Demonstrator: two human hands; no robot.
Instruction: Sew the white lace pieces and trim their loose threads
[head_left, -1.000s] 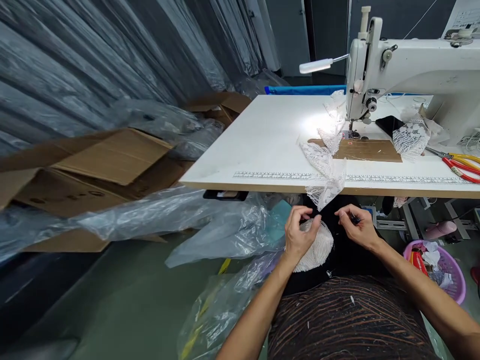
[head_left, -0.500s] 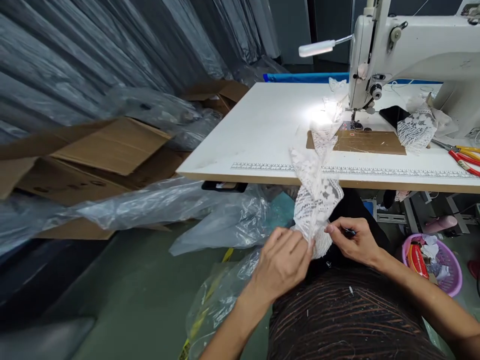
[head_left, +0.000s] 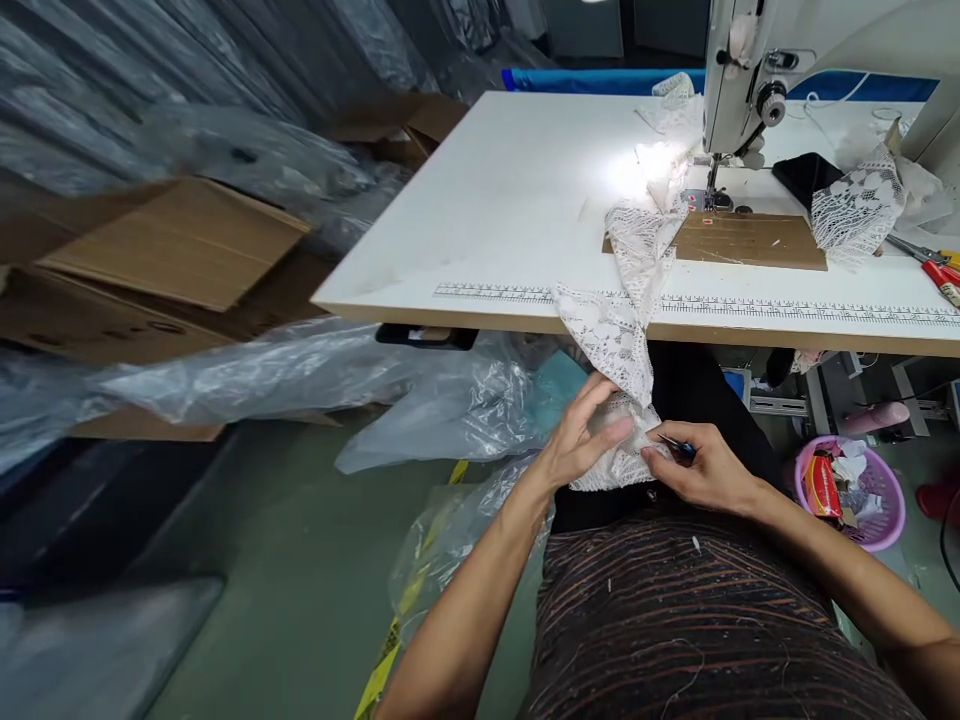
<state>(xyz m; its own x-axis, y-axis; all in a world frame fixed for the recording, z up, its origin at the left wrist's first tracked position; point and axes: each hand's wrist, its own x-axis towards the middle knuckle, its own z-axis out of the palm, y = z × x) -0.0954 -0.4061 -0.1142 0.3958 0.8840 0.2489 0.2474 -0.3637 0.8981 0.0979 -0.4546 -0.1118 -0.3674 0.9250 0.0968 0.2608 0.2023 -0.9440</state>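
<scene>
A long strip of white lace [head_left: 611, 335] runs down from the sewing machine [head_left: 739, 90] over the table edge and onto my lap. My left hand [head_left: 581, 440] is at its lower end, thumb and fingers spread apart, touching the lace. Just right of the lace, my right hand [head_left: 705, 468] is closed round a small dark pointed tool [head_left: 679, 447], its exact kind mostly hidden by the fingers. The fingertips of that hand are against the lace edge. Under the machine's needle lies a brown plate [head_left: 757, 240].
The white table [head_left: 480, 210] has a printed ruler [head_left: 787, 310] along its front. Gathered lace [head_left: 859, 205] and red-handled scissors [head_left: 941, 280] lie at right. A pink basket [head_left: 892, 500] stands below. Cardboard boxes [head_left: 180, 240] and plastic sheeting [head_left: 450, 400] are at left.
My left hand has let its grip on the lace loosen and spread its fingers, shifting slightly upward. The right hand stays beside the lace. The view has tilted down.
</scene>
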